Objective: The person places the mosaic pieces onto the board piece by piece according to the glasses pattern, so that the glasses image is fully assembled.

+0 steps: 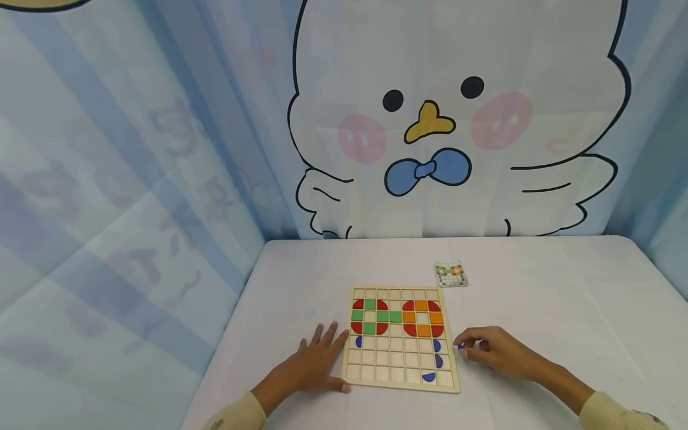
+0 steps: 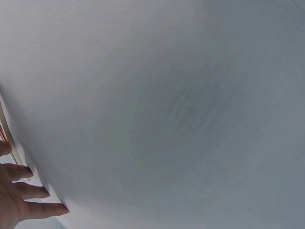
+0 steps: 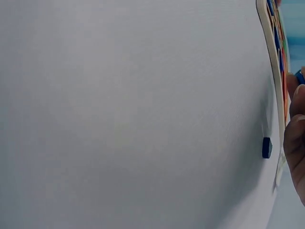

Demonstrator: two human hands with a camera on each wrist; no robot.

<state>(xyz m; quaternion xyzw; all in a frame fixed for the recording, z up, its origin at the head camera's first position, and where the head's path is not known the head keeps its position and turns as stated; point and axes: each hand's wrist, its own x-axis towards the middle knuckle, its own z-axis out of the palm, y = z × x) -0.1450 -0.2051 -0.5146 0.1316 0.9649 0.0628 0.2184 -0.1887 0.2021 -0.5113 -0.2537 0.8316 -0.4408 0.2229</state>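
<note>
A wooden grid board (image 1: 398,388) lies on the table, holding red quarter-round, green square and orange square tiles in its upper rows. Blue half-round tiles (image 1: 437,346) sit lower down, one on the left and several on the right, the lowest turned differently. My left hand (image 1: 317,363) rests with spread fingers at the board's left edge, thumb by the lower corner. Just off the right edge, my right hand (image 1: 497,352) pinches a small blue tile (image 3: 299,76) between thumb and finger. Another dark blue tile (image 3: 267,148) lies on the table below that hand in the right wrist view.
Behind the board's far right corner lies a small pattern card (image 1: 451,275) with coloured shapes. The white-covered table (image 1: 301,269) meets a curtain (image 1: 419,215) with a cartoon print at the back, and another curtain side (image 1: 134,209) on the left.
</note>
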